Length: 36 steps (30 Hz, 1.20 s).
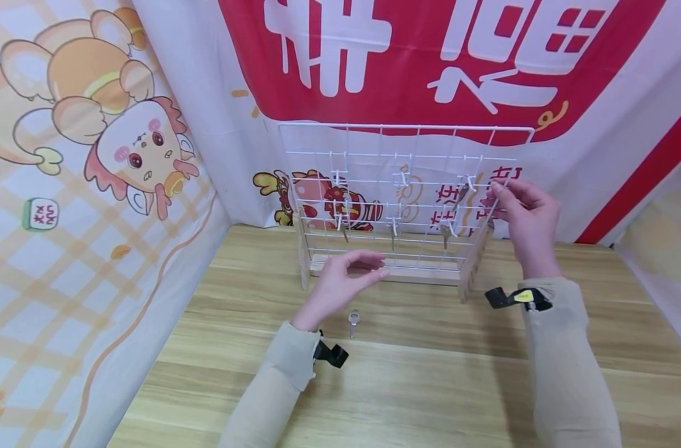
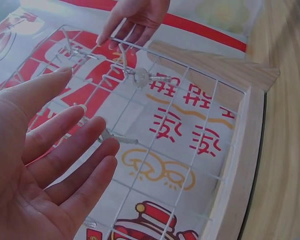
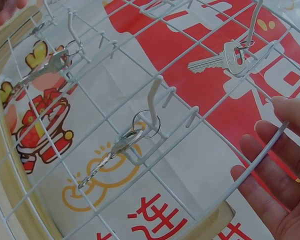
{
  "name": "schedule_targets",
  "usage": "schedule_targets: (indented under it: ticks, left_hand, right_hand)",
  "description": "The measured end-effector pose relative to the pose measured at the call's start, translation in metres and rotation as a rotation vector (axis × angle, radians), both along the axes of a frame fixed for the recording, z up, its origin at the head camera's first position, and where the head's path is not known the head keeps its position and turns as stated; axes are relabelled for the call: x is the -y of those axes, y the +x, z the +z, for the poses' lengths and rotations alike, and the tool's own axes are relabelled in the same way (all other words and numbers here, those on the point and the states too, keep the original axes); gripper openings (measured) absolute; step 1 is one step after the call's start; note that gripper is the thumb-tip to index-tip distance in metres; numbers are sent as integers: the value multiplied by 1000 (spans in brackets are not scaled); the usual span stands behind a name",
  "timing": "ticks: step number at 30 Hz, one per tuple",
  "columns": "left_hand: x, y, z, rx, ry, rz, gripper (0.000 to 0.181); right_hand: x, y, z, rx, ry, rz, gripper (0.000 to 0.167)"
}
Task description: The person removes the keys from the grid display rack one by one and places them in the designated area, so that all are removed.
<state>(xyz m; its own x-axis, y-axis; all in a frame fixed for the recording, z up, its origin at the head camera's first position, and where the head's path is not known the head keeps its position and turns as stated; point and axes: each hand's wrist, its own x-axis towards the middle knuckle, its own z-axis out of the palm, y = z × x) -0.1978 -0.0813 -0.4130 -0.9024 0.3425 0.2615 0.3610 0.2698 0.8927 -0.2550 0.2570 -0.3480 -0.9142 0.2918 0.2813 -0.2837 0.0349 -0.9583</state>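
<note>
A white wire grid rack [image 1: 408,127] stands on wooden feet and a wooden base bar [image 1: 413,274]. My right hand [image 1: 528,221] holds its right edge wire, thumb on one side and fingers [image 3: 270,167] on the other. Several keys hang by small rings from white hooks on the grid, among them an upper-right key [image 3: 224,62] and a lower key [image 3: 112,154]. My left hand [image 1: 340,283] hovers before the rack's lower part; its fingers [image 2: 72,150] are loosely extended and hold nothing. One loose key [image 1: 354,318] lies on the table near the left wrist.
The wood-grain table [image 1: 419,386] runs under the rack and both arms. Behind the rack hangs a white and red printed cloth [image 1: 408,74], and another patterned cloth [image 1: 66,249] covers the left side. A black wrist camera [image 1: 332,354] is strapped on the left arm.
</note>
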Motion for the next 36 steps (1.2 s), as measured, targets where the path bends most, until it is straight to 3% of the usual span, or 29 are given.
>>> schedule_targets:
  ticks: [7,16,21,29,36]
  left_hand:
    - [-12,-1,16,5,51,-29,37]
    - [-37,-7,41,-73,106,-71,34]
    - [-51,-12,52,-93,131,-58,33]
    - [-81,-23,65,-71,237,-71,42]
    - [-102,-36,75,-31,259,-83,46]
  right_hand:
    - [1,1,2,0,14,-4,46]
    - [0,-2,0,24,-11,-20,46]
    - [-1,-3,0,30,-6,-23,44]
    - [-1,-4,2,16,-14,-26,43]
    - [0,-4,-1,-17,10,-33,42]
